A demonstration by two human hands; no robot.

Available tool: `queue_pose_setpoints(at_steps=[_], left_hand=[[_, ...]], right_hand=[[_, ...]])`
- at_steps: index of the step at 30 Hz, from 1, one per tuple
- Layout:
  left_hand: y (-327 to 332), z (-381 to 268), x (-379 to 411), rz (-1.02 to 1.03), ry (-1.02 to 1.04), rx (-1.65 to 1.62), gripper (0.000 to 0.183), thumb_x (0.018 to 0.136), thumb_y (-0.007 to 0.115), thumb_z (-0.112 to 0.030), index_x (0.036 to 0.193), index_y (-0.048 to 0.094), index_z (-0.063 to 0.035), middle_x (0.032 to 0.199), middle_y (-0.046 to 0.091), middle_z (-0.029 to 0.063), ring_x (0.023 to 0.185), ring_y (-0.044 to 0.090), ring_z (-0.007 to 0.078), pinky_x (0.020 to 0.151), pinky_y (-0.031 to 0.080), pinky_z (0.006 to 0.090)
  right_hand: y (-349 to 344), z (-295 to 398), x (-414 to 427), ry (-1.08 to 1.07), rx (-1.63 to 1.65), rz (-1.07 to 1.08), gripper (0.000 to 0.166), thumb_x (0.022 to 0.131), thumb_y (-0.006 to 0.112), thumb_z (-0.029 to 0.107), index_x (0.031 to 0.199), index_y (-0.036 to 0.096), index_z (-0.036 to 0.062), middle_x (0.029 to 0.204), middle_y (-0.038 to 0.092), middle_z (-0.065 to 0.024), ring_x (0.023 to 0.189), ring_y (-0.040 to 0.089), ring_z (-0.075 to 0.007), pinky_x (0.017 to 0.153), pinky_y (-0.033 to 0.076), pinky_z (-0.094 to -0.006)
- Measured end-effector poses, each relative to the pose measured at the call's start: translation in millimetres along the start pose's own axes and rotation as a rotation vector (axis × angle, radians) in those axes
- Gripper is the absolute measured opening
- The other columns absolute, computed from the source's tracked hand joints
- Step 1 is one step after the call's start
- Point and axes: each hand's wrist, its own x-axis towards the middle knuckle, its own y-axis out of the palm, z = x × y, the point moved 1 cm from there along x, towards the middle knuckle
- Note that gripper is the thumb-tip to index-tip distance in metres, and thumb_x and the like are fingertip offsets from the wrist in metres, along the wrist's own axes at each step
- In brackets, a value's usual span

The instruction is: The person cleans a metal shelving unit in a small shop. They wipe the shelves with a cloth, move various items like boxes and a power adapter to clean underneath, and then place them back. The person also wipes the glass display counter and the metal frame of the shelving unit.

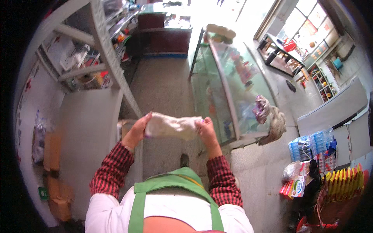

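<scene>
A whitish cloth [174,127] is stretched flat between my two hands in front of my body. My left hand [136,132] grips its left end, and my right hand [207,131] pinches its right end near the top corner. The cloth sags a little in the middle and has a purplish edge at the left. Beyond my right hand stands a glass display case [227,96] with a metal frame. Two crumpled cloths lie on its near right corner, one purplish and white [262,109], one brownish grey [275,125].
A grey metal shelf frame [109,55] and a grey panel [89,116] stand at my left, with cardboard boxes [52,151] beside them. At right are packs of blue-topped bottles [309,144], boxes and yellow packets [345,182]. Farther off stands a dark red counter [163,42].
</scene>
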Motion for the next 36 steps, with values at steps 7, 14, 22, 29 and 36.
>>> queue_pose_setpoints(at_steps=[7,14,22,29,36], left_hand=[[29.2,-38.0,35.5,-0.161,0.127,0.23,0.037,0.091,0.05,-0.025,0.115,0.052,0.0035,0.111,0.059,0.0135,0.1,0.058,0.0221,0.087,0.048,0.0365],[166.4,-82.0,37.1,0.036,0.331,0.094,0.039,0.085,0.057,-0.018,0.115,0.051,0.0056,0.108,0.061,0.0134,0.096,0.06,0.0205,0.083,0.05,0.0348],[99.6,-74.7,91.5,-0.128,0.816,0.891,0.024,0.093,0.049,-0.024,0.085,0.059,-0.0034,0.086,0.063,0.0073,0.078,0.058,0.0121,0.069,0.047,0.0254],[149.9,-149.0,87.8,-0.087,1.336,0.867,0.017,0.092,0.049,-0.021,0.102,0.047,-0.0075,0.09,0.06,0.0131,0.077,0.059,0.0203,0.068,0.049,0.0323],[80.7,-114.1,76.3,-0.005,0.927,1.124,0.012,0.082,0.05,0.001,0.088,0.06,-0.0012,0.078,0.066,0.009,0.07,0.065,0.0193,0.061,0.051,0.0288]], right_hand=[[-4.3,90.4,47.8,0.004,-0.056,0.182,0.031,0.072,0.067,-0.004,0.084,0.041,0.0073,0.082,0.057,-0.0048,0.078,0.059,-0.0145,0.068,0.049,-0.027],[53.3,213.9,48.3,-0.406,-0.239,0.432,0.032,0.071,0.064,-0.011,0.102,0.059,-0.001,0.105,0.06,-0.011,0.098,0.057,-0.0186,0.084,0.048,-0.0334],[34.1,221.0,71.9,-0.261,-0.339,0.35,0.075,0.076,0.05,0.059,0.101,0.059,-0.0114,0.097,0.063,-0.0169,0.085,0.062,-0.0216,0.077,0.05,-0.0307],[88.6,260.2,62.8,-0.419,-0.134,0.343,0.082,0.077,0.043,0.067,0.103,0.056,-0.0097,0.085,0.062,-0.0139,0.077,0.061,-0.0175,0.069,0.049,-0.0271],[87.5,245.8,54.8,-1.018,-1.019,0.286,0.024,0.072,0.059,0.017,0.065,0.058,-0.0059,0.07,0.061,-0.0075,0.061,0.058,-0.0133,0.053,0.045,-0.0237]])
